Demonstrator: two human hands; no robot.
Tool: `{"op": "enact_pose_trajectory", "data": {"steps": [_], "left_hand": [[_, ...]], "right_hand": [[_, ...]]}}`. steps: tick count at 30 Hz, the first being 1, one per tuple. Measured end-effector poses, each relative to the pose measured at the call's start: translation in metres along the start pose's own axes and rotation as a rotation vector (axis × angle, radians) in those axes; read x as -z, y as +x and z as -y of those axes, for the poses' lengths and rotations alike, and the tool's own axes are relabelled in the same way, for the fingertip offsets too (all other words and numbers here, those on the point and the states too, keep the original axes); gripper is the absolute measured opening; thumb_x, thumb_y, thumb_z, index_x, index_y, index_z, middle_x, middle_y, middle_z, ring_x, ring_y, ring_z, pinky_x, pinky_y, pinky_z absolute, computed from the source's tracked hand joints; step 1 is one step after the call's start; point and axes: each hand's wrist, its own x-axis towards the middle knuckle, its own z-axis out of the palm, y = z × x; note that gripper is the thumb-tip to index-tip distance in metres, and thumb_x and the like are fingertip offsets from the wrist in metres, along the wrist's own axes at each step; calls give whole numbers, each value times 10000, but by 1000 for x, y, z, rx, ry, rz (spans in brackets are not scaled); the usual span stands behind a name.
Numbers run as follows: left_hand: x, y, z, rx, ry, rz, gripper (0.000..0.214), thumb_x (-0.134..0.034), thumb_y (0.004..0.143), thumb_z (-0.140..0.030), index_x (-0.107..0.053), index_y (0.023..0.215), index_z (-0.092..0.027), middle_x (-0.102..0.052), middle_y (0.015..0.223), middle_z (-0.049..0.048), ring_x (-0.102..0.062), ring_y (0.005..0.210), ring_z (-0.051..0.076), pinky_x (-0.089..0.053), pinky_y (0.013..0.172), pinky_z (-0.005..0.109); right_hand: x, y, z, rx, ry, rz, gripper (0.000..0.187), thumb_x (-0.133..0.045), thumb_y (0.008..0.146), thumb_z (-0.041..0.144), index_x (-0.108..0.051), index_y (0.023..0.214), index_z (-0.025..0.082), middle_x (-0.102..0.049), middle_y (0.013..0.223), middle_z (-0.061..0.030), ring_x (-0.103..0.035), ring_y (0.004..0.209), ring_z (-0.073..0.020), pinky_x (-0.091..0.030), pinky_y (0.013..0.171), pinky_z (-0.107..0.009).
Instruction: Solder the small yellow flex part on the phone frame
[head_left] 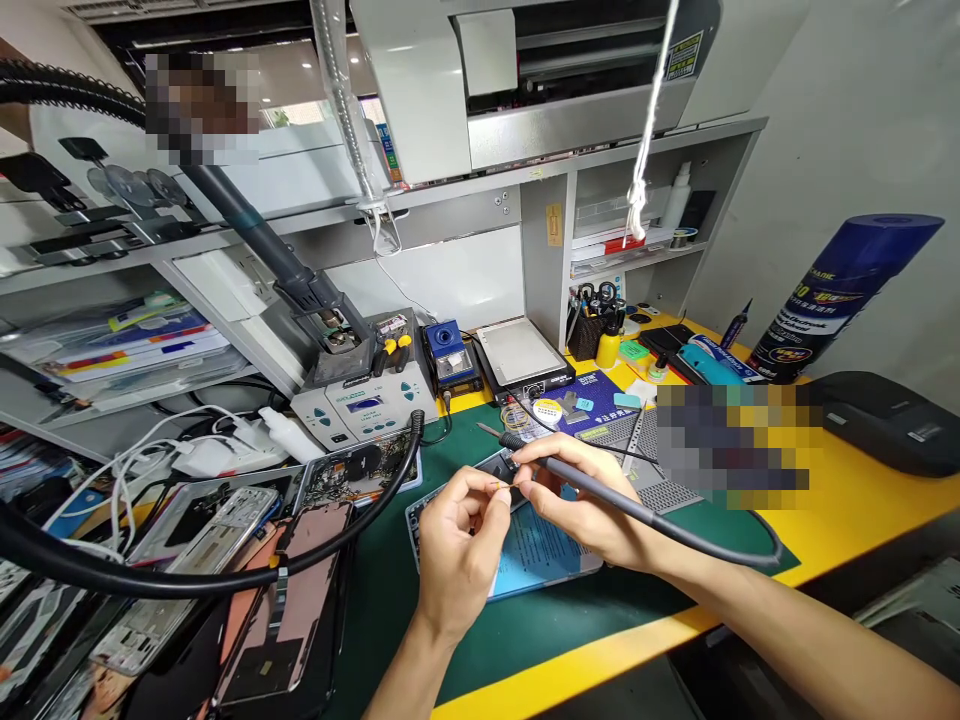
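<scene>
My left hand is closed, with thumb and fingertips pinching a tiny, thin orange-yellow strip whose kind is too small to make out. Facing it, my right hand has its fingertips at the other end of that strip. A soldering iron lies across the right hand, held along the index finger, its tip pointing up and left, away from the strip. Below both hands lies an opened tablet-like device with a blue printed film, partly covered by the hands and resting on the green mat.
Opened phones and screens are piled at left under a thick black hose. Behind stand a grey rework station, a blue soldering station and a heating plate. A blue spray can stands right, near a black case.
</scene>
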Motion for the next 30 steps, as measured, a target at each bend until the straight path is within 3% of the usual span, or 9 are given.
{"op": "enact_pose_trajectory", "data": {"steps": [18,24,27,30], "left_hand": [[-1,-1,2,12,-17,1,176,-635,918,-342,-605,839,-187,-529,700,-40,-450,512,85,-343,475,215],[-1,-2,2,19,-14,3,197,-645,911,-361,-612,821,-190,-521,701,-33,-424,542,90,-332,500,215],[-5,0,11,0,-1,-32,204,-659,864,-361,-599,770,-191,-497,661,-34,-425,539,95,-312,507,219],[-11,10,25,-8,10,-120,236,-708,727,-348,-546,652,-194,-464,569,-42,-372,455,77,-242,460,219]], "right_hand": [[0,0,1,-62,69,23,129,-685,968,256,-700,1095,275,-695,854,19,-615,669,-143,-482,574,-223],[-1,-1,-1,-65,61,22,139,-672,959,268,-706,1093,285,-714,898,5,-657,737,-176,-551,648,-249],[-3,-3,-5,-58,47,16,122,-661,954,314,-714,1062,294,-725,892,-3,-681,755,-198,-578,678,-267],[-6,0,-13,-95,48,-15,104,-690,906,343,-724,988,290,-755,837,-6,-702,686,-211,-582,611,-258]]}}
